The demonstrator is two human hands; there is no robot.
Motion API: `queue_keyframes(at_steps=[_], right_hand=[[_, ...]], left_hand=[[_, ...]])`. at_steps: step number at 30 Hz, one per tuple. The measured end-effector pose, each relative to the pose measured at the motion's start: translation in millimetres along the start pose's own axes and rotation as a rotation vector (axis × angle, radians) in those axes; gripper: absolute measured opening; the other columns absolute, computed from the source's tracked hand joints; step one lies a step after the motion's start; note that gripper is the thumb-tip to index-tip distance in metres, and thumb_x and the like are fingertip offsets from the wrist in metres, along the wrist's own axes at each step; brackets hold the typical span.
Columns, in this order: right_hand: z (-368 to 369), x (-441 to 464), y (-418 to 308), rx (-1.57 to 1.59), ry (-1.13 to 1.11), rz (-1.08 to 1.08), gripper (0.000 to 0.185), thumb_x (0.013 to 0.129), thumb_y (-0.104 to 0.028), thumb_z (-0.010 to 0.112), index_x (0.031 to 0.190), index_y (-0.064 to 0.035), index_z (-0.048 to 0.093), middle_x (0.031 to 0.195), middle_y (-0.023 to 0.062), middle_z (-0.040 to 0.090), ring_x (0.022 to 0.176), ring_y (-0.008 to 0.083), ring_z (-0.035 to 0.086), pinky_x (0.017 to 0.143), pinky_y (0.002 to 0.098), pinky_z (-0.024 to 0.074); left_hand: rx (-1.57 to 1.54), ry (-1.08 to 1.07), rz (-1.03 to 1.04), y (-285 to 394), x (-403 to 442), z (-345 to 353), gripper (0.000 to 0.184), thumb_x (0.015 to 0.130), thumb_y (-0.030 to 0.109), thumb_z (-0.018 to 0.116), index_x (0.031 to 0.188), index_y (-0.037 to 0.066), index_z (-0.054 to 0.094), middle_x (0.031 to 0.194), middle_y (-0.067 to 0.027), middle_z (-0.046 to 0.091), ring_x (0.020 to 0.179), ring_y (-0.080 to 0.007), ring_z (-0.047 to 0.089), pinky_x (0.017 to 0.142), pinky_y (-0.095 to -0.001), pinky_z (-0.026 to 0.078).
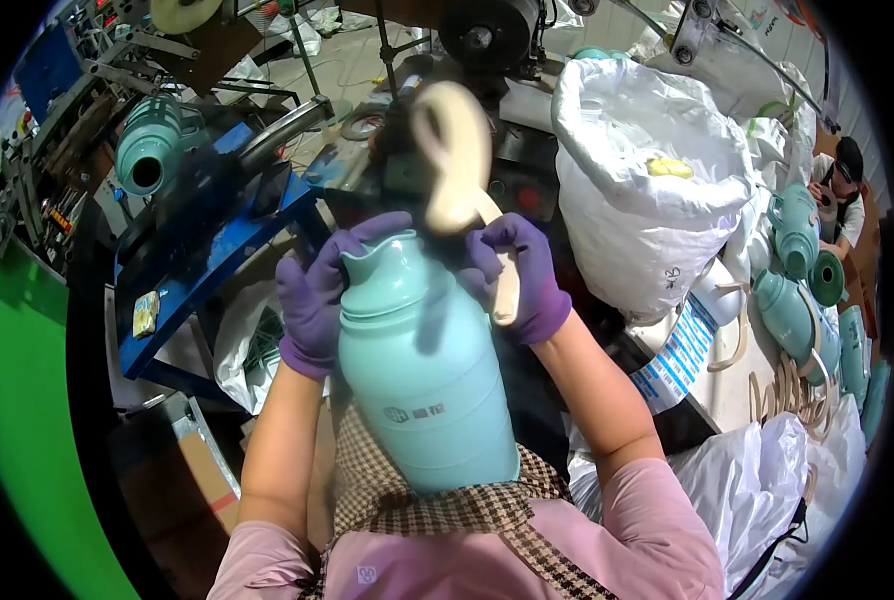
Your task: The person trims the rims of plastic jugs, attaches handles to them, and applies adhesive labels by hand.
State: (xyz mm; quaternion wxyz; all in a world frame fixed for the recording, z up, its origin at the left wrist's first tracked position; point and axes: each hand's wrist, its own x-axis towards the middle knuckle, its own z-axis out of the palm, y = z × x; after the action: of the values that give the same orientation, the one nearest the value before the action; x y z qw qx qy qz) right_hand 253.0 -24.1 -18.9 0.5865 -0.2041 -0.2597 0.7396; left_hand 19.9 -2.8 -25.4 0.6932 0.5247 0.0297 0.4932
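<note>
A pale teal jug-shaped flask body point(422, 370) leans against my checked apron, its spouted mouth tilted up and away from me. My left hand point(322, 290), in a purple glove, is at the left of the spout with fingers spread and the thumb raised. My right hand point(527, 275), also gloved in purple, is closed around the strip of a cream plastic handle point(467, 150). The handle's curved upper part is blurred and stands above the flask's mouth; its lower end sticks out below my right fingers.
A large white sack point(617, 210) with plastic pieces stands at the right. Beyond it are more teal flasks point(792, 320), cream handles point(782, 395) and a person point(847, 200). At the left are a blue metal frame point(217, 250) and another teal flask point(152, 145). Dark machinery point(482, 35) is ahead.
</note>
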Motion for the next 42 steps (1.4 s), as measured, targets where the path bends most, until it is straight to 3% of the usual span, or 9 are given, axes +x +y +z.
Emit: queue_keyframes(at_steps=[5, 13, 17, 25, 31, 33, 37, 40, 42], right_hand=[[-10.4, 9.4, 3.7, 0.043, 0.046, 0.098, 0.027, 0.091, -0.014, 0.052, 0.117, -0.0101, 0.059, 0.058, -0.0038, 0.041, 0.048, 0.0098, 0.036, 0.048, 0.0266, 0.0339], [24.0, -10.3, 0.2, -0.175, 0.177, -0.059, 0.032, 0.092, -0.01, 0.05, 0.12, -0.0034, 0.062, 0.076, -0.0031, 0.052, 0.057, 0.0042, 0.044, 0.052, 0.0192, 0.0353], [-22.5, -9.8, 7.3, -0.754, 0.028, -0.488, 0.029, 0.089, -0.016, 0.058, 0.114, -0.0022, 0.062, 0.093, -0.0003, 0.058, 0.069, 0.0039, 0.048, 0.061, 0.0205, 0.0408], [-46.7, -11.0, 17.8, -0.382, 0.078, -0.584, 0.06, 0.082, -0.001, 0.056, 0.141, 0.0007, 0.044, 0.104, 0.0069, 0.059, 0.089, 0.0176, 0.057, 0.083, 0.03, 0.0475], [-19.4, -10.6, 8.9, -0.894, -0.556, -1.729, 0.018, 0.078, -0.011, 0.072, 0.094, -0.0093, 0.063, 0.087, 0.004, 0.065, 0.081, 0.0164, 0.063, 0.08, 0.0334, 0.05], [-22.3, -18.6, -4.3, -1.213, -0.632, -1.691, 0.021, 0.081, -0.025, 0.07, 0.096, -0.0102, 0.067, 0.095, 0.0074, 0.068, 0.091, 0.0206, 0.065, 0.095, 0.0392, 0.0462], [6.0, -13.2, 10.8, -0.381, -0.153, -0.449, 0.074, 0.103, -0.057, 0.039, 0.152, -0.0019, 0.042, 0.146, 0.0185, 0.051, 0.135, 0.0304, 0.05, 0.118, 0.0445, 0.0341], [-6.4, -9.2, -9.6, -0.084, -0.348, 0.038, 0.098, 0.096, -0.08, 0.033, 0.157, -0.0042, 0.036, 0.153, 0.0158, 0.046, 0.137, 0.0287, 0.048, 0.119, 0.0423, 0.0341], [-43.6, -13.1, -13.5, -0.035, -0.504, 0.041, 0.082, 0.098, -0.071, 0.045, 0.145, -0.0046, 0.047, 0.153, 0.0181, 0.046, 0.138, 0.0281, 0.048, 0.118, 0.0421, 0.0342]], left_hand=[[-0.053, 0.036, -0.099, 1.5, 3.8, 7.4, 0.108, 0.082, 0.086, 0.055, 0.144, -0.002, 0.044, 0.151, -0.029, 0.042, 0.135, -0.0411, 0.051, 0.105, -0.0546, 0.052], [0.114, 0.084, -0.085, -6.9, 4.1, 2.5, 0.062, 0.092, 0.048, 0.065, 0.129, -0.002, 0.058, 0.152, -0.0245, 0.048, 0.139, -0.0313, 0.05, 0.116, -0.0445, 0.042], [0.037, 0.093, 0.146, -17.1, 4.1, -1.2, 0.031, 0.077, 0.026, 0.073, 0.098, 0.003, 0.071, 0.158, -0.0197, 0.045, 0.147, -0.0342, 0.04, 0.124, -0.0469, 0.027], [0.405, -0.086, 0.162, -7.5, 10.8, 12.3, 0.021, 0.073, 0.025, 0.072, 0.084, 0.007, 0.069, 0.143, -0.0189, 0.056, 0.128, -0.0329, 0.054, 0.116, -0.0477, 0.033], [1.239, -0.549, 1.071, 11.7, 10.6, 8.3, 0.033, 0.101, 0.043, 0.052, 0.112, 0.015, 0.066, 0.13, -0.0137, 0.069, 0.125, -0.0389, 0.059, 0.113, -0.0616, 0.033], [1.027, -0.347, 0.943, 11.1, 2.8, 23.7, 0.034, 0.103, 0.039, 0.049, 0.116, 0.011, 0.065, 0.126, -0.0142, 0.07, 0.122, -0.0358, 0.061, 0.111, -0.0573, 0.037], [0.331, 0.377, 0.243, -9.5, -7.3, 34.2, 0.035, 0.1, 0.016, 0.052, 0.129, -0.003, 0.059, 0.126, -0.0164, 0.065, 0.12, -0.0236, 0.062, 0.107, -0.0365, 0.047], [0.401, 0.282, 0.297, -8.9, -5.5, 44.4, 0.041, 0.104, 0.023, 0.049, 0.13, -0.007, 0.057, 0.133, -0.0179, 0.062, 0.114, -0.0212, 0.064, 0.102, -0.0382, 0.051], [1.018, -0.102, 0.394, 1.4, -11.8, 43.4, 0.041, 0.102, 0.029, 0.056, 0.134, 0.003, 0.06, 0.133, -0.0184, 0.064, 0.125, -0.0343, 0.061, 0.115, -0.048, 0.037]])
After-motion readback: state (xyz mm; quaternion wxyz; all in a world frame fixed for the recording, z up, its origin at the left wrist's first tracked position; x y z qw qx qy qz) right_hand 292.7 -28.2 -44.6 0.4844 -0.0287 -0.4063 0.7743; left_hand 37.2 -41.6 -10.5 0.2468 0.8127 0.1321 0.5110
